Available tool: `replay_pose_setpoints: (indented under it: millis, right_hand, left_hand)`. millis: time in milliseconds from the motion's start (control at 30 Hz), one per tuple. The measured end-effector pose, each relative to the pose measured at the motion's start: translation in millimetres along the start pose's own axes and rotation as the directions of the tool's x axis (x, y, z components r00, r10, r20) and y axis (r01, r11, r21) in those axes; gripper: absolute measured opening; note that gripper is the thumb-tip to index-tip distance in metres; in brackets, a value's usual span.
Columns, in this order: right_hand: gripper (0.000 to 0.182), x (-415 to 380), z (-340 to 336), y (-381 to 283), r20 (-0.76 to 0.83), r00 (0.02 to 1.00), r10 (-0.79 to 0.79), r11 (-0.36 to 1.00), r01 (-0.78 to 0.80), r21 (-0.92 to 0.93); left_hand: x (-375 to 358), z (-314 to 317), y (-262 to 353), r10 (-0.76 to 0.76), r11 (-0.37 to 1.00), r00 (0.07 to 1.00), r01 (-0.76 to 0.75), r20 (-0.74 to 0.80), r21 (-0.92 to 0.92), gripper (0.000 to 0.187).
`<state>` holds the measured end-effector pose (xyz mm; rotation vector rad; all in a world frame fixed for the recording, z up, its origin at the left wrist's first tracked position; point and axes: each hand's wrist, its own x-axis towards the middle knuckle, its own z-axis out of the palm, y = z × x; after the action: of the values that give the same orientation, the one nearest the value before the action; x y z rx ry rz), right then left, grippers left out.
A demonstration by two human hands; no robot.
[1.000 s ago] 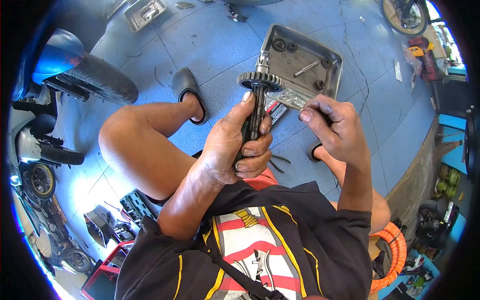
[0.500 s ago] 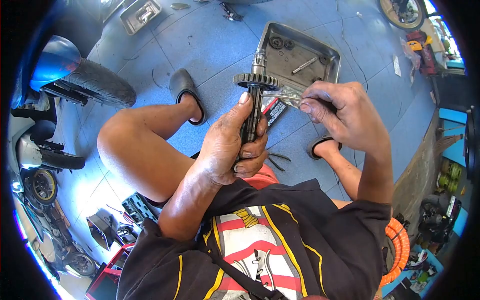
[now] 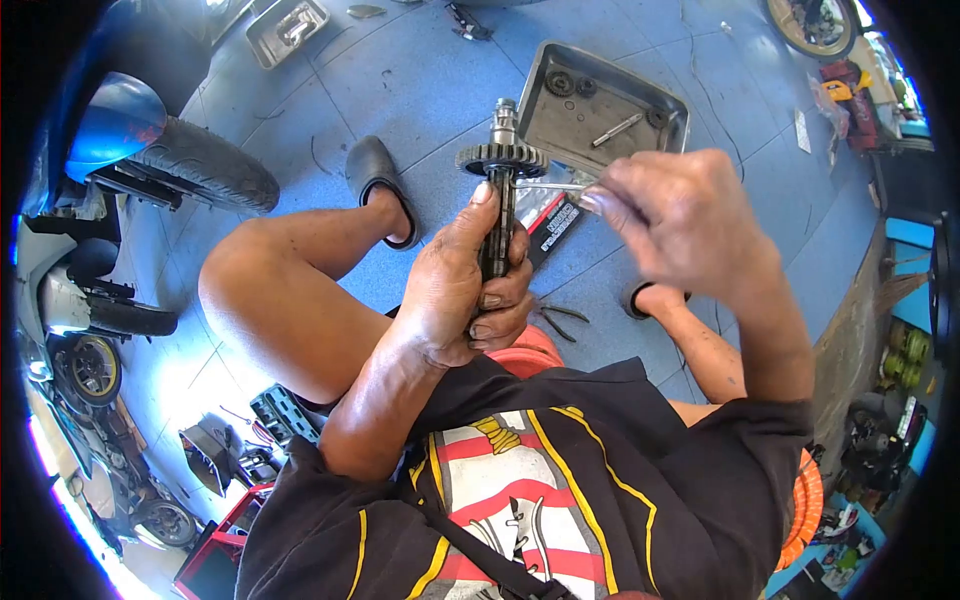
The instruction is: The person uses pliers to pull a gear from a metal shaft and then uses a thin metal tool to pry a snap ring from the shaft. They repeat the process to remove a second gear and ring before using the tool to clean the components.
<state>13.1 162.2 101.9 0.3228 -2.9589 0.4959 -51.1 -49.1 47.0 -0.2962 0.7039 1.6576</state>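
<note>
My left hand [image 3: 465, 280] is wrapped round a splined metal shaft [image 3: 500, 225], held upright with its thumb along the side. A toothed gear [image 3: 502, 158] sits on the shaft above the thumb, and the shaft's silver end rises past it. At the right, my right hand [image 3: 675, 215] pinches a thin metal tool [image 3: 550, 186], whose tip reaches the shaft just below the gear. That hand is slightly blurred, and the far end of the tool is hidden in the fingers.
A metal tray [image 3: 540, 75] with gears and small parts lies on the blue floor beyond the hands. Near it are a black and red box [image 3: 552, 228] and pliers [image 3: 563, 320]. Motorcycle wheels [image 3: 210, 165] stand at the left.
My right hand has shifted a little, its wrist now further right, still pinching the tool. The shaft and gear have moved slightly left in view, and the tray appears slightly further right.
</note>
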Motion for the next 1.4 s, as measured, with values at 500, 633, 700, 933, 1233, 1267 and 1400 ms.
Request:
replay_pose_setpoints:
  millis: [500,633,700,933,1233,1267,1400]
  right_hand:
    - [0.020,10,0,30,-0.014,0.989,-0.146,0.957,0.144,0.253]
    - [0.015,-1,1,10,-0.038,0.994,-0.098,0.989,0.102,0.109]
    - [0.014,-5,4,-2,-0.074,0.996,-0.047,0.999,0.045,-0.023]
    - [0.015,-16,29,-36,-0.152,0.988,0.028,0.906,-0.089,-0.414]
    - [0.016,-26,26,-29,-0.301,0.950,0.082,0.990,-0.112,-0.082]
    - [0.016,-26,23,-25,-0.256,0.965,0.059,0.995,-0.079,-0.066]
    - [0.017,-16,14,-12,-0.171,0.985,-0.019,1.000,0.016,-0.019]
  left_hand:
    - [-6,-2,3,-0.101,0.972,0.971,0.143,0.216,-0.186,0.054]
    - [-5,-3,0,-0.046,0.980,0.982,0.080,0.185,-0.184,0.054]
    - [-5,-2,-1,-0.025,0.981,0.985,0.057,0.173,-0.183,0.054]
    - [-3,5,-3,0.092,0.988,0.993,-0.083,0.067,-0.126,0.052]
    - [-7,1,-1,0.081,0.977,0.981,-0.043,0.177,-0.207,0.053]
    - [-7,0,-1,0.079,0.978,0.980,-0.041,0.180,-0.206,0.053]
    - [-8,4,-2,0.074,0.980,0.977,-0.034,0.198,-0.195,0.054]
